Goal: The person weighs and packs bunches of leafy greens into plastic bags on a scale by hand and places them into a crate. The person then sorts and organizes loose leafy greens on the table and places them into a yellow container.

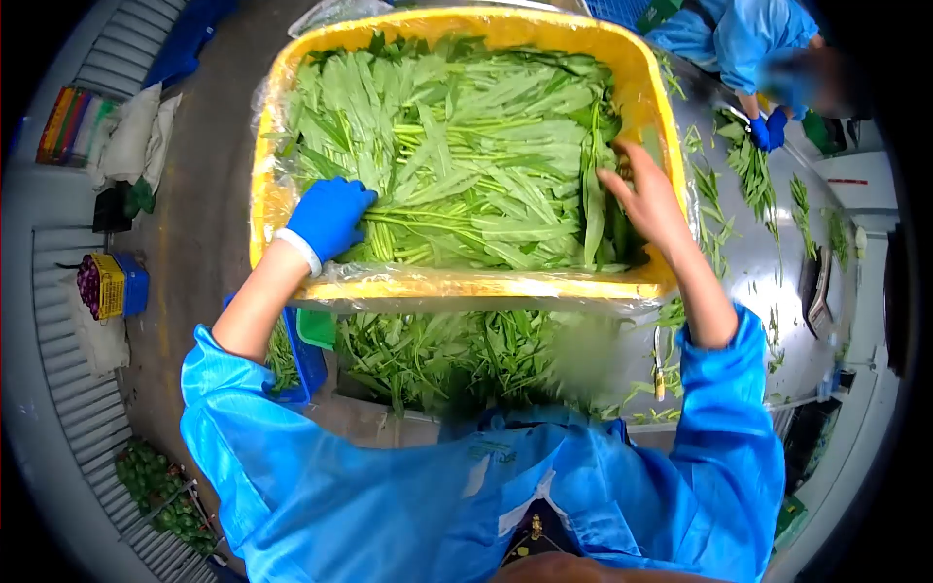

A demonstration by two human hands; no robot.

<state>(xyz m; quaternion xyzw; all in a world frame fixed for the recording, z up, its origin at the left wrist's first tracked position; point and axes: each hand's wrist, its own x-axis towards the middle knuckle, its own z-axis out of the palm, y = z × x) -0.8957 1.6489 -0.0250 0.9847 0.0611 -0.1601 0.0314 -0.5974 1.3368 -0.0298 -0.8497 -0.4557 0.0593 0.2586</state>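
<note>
A yellow crate (pixel 457 290) lined with clear plastic is packed with long-leaved greens (pixel 437 155) that look like water spinach. My left hand (pixel 328 219), in a blue glove, is inside the crate's left side, its fingers closed round the stems of the greens. On the right, my right hand (pixel 653 199) is bare, with thumb and fingers apart beside the leaf tips. It reaches in between the greens and the crate's right wall; part of its fingers is hidden.
Below the crate lies a heap of loose greens (pixel 466 355) beside a knife (pixel 660 374) on the metal table (pixel 748 262). A blue basket (pixel 309 364) stands at the left. Across the table, a person in blue (pixel 724 44) handles more greens with blue gloves (pixel 768 130).
</note>
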